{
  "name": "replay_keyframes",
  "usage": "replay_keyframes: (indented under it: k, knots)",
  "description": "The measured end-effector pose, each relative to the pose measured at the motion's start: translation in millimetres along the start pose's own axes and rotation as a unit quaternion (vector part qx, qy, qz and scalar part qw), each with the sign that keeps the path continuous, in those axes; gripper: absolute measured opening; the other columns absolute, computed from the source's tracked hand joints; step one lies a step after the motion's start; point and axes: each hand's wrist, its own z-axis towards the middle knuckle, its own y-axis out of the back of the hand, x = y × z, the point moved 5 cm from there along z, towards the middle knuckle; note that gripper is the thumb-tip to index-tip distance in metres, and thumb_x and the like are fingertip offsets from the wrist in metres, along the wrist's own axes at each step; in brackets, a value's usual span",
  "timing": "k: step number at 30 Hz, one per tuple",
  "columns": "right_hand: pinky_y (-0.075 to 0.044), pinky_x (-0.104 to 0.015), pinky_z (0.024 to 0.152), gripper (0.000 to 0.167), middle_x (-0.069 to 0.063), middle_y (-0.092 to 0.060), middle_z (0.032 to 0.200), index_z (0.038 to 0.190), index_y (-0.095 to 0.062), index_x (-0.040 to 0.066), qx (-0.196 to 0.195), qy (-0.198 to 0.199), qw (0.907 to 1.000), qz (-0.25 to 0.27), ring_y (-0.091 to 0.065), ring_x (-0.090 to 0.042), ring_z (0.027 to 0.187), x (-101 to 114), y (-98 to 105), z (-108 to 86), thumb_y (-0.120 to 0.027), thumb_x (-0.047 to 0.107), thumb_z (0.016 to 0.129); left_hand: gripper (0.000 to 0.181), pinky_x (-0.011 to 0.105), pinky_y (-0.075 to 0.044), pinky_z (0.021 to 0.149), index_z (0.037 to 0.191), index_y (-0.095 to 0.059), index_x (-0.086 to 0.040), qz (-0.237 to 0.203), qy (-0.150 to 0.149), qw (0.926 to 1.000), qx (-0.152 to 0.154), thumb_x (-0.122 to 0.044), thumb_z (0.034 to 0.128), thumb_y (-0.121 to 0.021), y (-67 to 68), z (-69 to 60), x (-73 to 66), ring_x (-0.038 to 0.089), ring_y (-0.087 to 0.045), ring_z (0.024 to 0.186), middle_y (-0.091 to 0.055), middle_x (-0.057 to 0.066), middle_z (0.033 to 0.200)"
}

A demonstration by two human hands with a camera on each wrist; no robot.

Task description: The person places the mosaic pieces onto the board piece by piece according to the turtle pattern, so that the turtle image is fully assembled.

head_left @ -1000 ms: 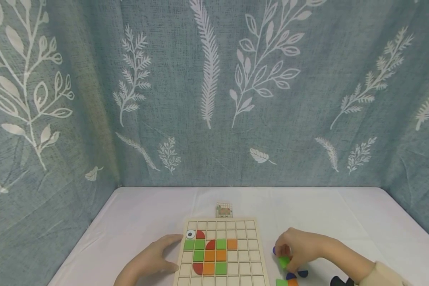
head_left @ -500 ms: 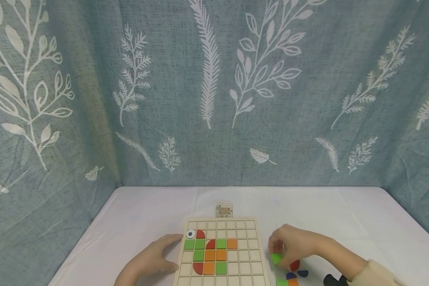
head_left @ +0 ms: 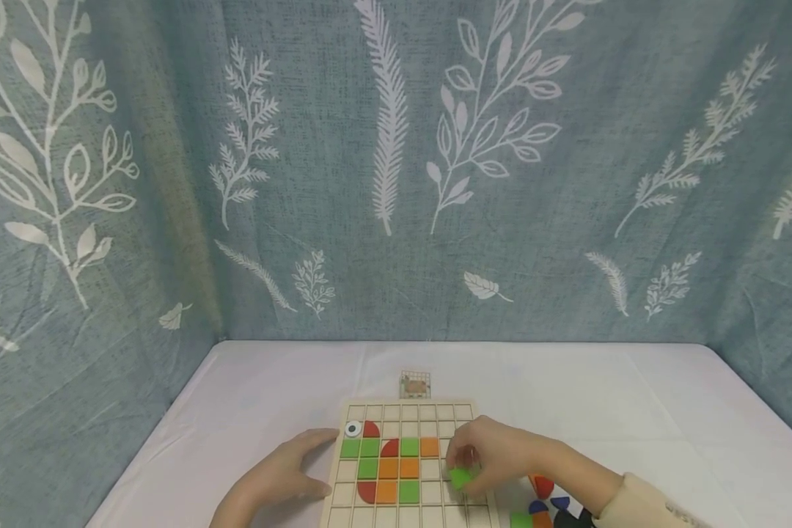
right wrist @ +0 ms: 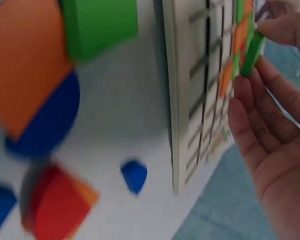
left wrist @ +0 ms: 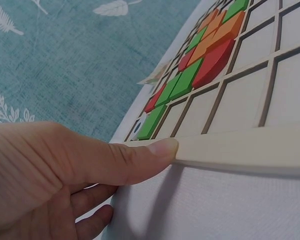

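Observation:
A wooden grid board (head_left: 449, 414) bears green, orange and red tiles in some of its cells, plus a white eye tile (head_left: 353, 429) near its upper left. My left hand (head_left: 277, 469) rests at the board's left edge, thumb and forefinger spread apart. In the left wrist view its thumb (left wrist: 162, 149) touches the board's rim. Over the board's right side, my right hand (head_left: 495, 451) pinches a green tile (head_left: 460, 479) between thumb and fingers. The right wrist view shows that green tile (right wrist: 252, 54) held on its edge.
Right of the board lie loose pieces: a red piece (head_left: 543, 487), blue pieces (head_left: 537, 507), a green tile (head_left: 521, 521) and an orange one (head_left: 541, 520). Black objects (head_left: 573, 519) sit near the right forearm. A small picture card (head_left: 414, 384) lies behind the board.
My right hand has moved left from the loose pieces to over the board, carrying the green tile. A red piece it held earlier now lies on the table. The left hand stays put.

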Motion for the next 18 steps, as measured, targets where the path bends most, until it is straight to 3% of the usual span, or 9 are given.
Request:
replay_keyframes:
  k: [4, 12, 18]
  knots:
    - [-0.05, -0.011, 0.068, 0.02, 0.016, -0.06, 0.082, 0.088, -0.067, 0.012, -0.016, 0.008, 0.9997, -0.018, -0.053, 0.005, 0.075, 5, -8, 9.5, -0.075, 0.012, 0.07, 0.077, 0.06, -0.029, 0.104, 0.127, -0.054, -0.008, 0.0, -0.001, 1.0, -0.002, -0.012, 0.0553, -0.082, 0.1, -0.5, -1.1, 0.042, -0.036, 0.128, -0.049, 0.018, 0.134]
    - [-0.05, -0.012, 0.071, 0.025, 0.013, -0.061, 0.088, 0.094, -0.067, 0.011, -0.064, -0.032, 0.9973, -0.016, -0.053, 0.005, 0.078, -1, -16, 21.3, -0.075, 0.013, 0.07, 0.077, 0.06, -0.03, 0.104, 0.126, -0.055, -0.008, 0.006, -0.004, 1.0, -0.004, -0.013, 0.0547, -0.082, 0.2, -0.2, -1.1, 0.043, -0.036, 0.128, -0.049, 0.018, 0.134]
    - [-0.051, -0.012, 0.073, 0.026, 0.008, -0.065, 0.093, 0.098, -0.067, 0.01, -0.074, -0.043, 0.9956, -0.038, -0.056, 0.003, 0.082, -3, -22, 21.7, -0.075, 0.017, 0.074, 0.077, 0.06, -0.029, 0.104, 0.126, -0.055, -0.008, 0.004, -0.006, 1.0, -0.005, -0.013, 0.0544, -0.082, 0.3, -0.3, -1.3, 0.043, -0.036, 0.128, -0.048, 0.018, 0.134]
